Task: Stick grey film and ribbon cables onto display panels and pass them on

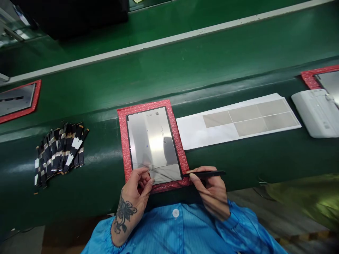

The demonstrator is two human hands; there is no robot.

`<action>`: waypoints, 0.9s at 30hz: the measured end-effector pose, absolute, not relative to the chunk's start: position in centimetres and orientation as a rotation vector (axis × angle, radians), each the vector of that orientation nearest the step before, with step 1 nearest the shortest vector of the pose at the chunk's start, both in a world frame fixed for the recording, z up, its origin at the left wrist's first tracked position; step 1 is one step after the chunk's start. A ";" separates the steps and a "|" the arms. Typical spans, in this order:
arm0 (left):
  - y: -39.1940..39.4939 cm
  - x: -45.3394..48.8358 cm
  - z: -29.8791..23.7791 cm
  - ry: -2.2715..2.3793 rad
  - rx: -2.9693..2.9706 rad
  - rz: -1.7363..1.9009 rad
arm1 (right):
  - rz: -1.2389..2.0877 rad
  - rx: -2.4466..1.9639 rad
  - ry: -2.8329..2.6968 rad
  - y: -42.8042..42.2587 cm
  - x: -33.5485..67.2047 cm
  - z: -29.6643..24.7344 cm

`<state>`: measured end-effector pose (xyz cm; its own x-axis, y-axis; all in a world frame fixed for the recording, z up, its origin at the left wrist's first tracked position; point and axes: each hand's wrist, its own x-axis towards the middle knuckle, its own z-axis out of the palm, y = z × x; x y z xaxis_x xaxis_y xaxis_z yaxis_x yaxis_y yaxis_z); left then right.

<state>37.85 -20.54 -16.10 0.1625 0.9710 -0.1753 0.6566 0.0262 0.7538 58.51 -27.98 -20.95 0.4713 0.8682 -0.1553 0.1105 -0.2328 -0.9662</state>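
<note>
On a red bubble-wrap sheet (122, 141) lies a silvery display panel (156, 141) with a thin dark border, printed side up. My left hand (140, 183) rests over its lower left edge, fingers curled and thumb near the index finger; what they pinch, if anything, is too small to make out. Between the thumb and fingers of my right hand (209, 187) are slim black tweezers (209, 173). Their tip points left and meets the panel's lower right corner. A crease or strip edge crosses the panel's lower part between my hands.
Dark flex strips (59, 150) are heaped at left on the green work surface (103, 151). White sheets with grey adhesive patches (249, 118) lie to the right, by a white device (315, 113). Other panels on red wrap lie at far left (38, 95) and far right (309, 79).
</note>
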 end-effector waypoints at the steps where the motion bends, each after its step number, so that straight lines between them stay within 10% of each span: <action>1: -20.5 37.8 -16.1 1.561 1.703 0.520 | 0.903 -1.667 -0.853 -28.0 58.5 -21.0; 27: -21.5 38.1 -17.4 1.562 1.894 0.502 | 0.870 -1.753 -0.796 -28.1 59.0 -21.0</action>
